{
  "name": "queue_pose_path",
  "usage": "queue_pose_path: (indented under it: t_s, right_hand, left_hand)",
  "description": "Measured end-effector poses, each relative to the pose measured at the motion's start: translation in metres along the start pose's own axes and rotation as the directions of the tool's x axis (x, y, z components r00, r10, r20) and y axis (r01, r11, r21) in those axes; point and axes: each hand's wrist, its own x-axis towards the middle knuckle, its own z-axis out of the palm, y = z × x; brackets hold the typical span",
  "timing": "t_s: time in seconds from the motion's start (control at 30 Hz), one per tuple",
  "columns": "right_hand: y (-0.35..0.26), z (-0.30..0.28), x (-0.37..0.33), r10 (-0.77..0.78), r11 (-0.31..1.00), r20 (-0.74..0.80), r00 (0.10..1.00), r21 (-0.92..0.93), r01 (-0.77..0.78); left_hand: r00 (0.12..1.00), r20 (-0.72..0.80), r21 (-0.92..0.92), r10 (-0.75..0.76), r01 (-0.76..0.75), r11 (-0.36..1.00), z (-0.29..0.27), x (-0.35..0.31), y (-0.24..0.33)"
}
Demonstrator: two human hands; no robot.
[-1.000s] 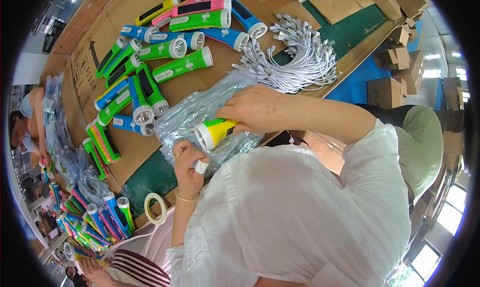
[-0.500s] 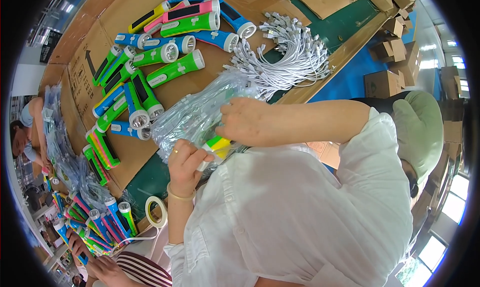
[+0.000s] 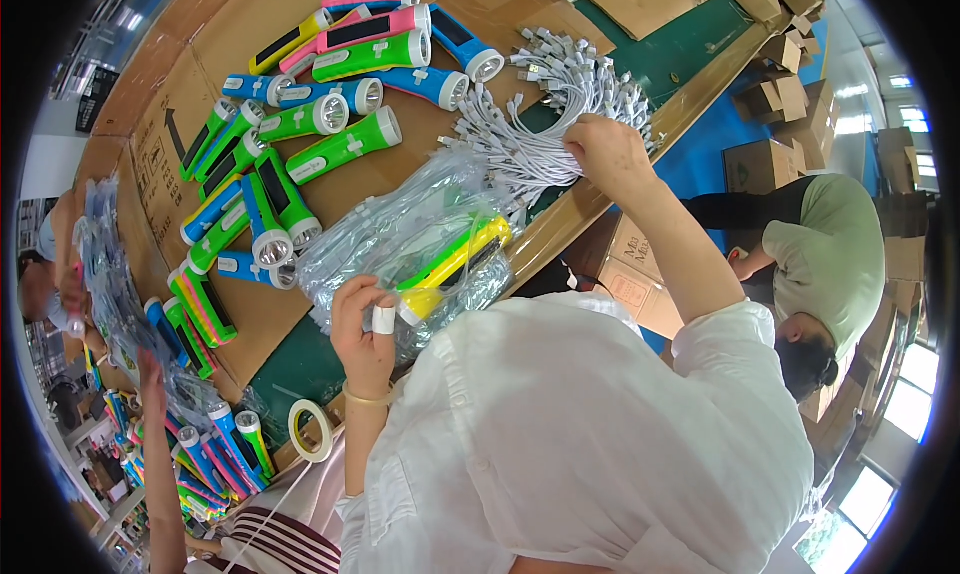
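head view, condition at inspection: the yellow-and-green flashlight lies aslant on the stack of clear bags and appears to be inside one of them, film showing over its lower end. finding on change: a second ago it was out in the open in the right hand; half a second ago that hand was over it at the bag. the right hand has since left it for the white cables. judged from this, insertion of the flashlight looks complete or nearly so, and the right hand's work has shifted to the cables.

clock positions below are taken from the flashlight. left hand, 8 o'clock: fingers curled at the near edge of the bag, one wearing a white wrap; whether they pinch the film cannot be told. right hand, 2 o'clock: fingers drawn together at the bundle's edge; whether a cable is pinched cannot be told.

outward: loose flashlights at 10 o'clock on cardboard, over the green surface; tape roll at 7 o'clock; a co-worker bending at 3 o'clock.
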Motion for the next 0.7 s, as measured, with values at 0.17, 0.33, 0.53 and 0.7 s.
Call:
queue_pose_path:
  t_s: [0.17,0.33,0.53,0.7]
  right_hand:
    - [-0.005,-0.039,-0.001,0.117,0.961,-0.124,0.985,0.263,-0.081]
    - [-0.004,-0.105,-0.001,0.058,0.603,-0.325,0.944,0.765,0.227]
    - [-0.056,-0.133,-0.004,-0.195,0.071,-0.336,0.922,0.932,0.355]
    - [-0.099,-0.077,0.011,-0.403,-0.068,-0.096,0.910,0.995,0.074]
  left_hand:
    - [0.987,-0.096,-0.060,-0.129,0.124,0.990,-0.003,-0.010,-0.003]
    - [0.909,-0.050,-0.145,-0.414,0.403,0.903,-0.011,-0.032,-0.011]
    - [0.990,0.055,-0.054,-0.133,0.136,0.989,-0.016,-0.003,0.013]
    - [0.997,0.017,-0.003,-0.081,0.081,0.997,-0.016,-0.009,0.009]
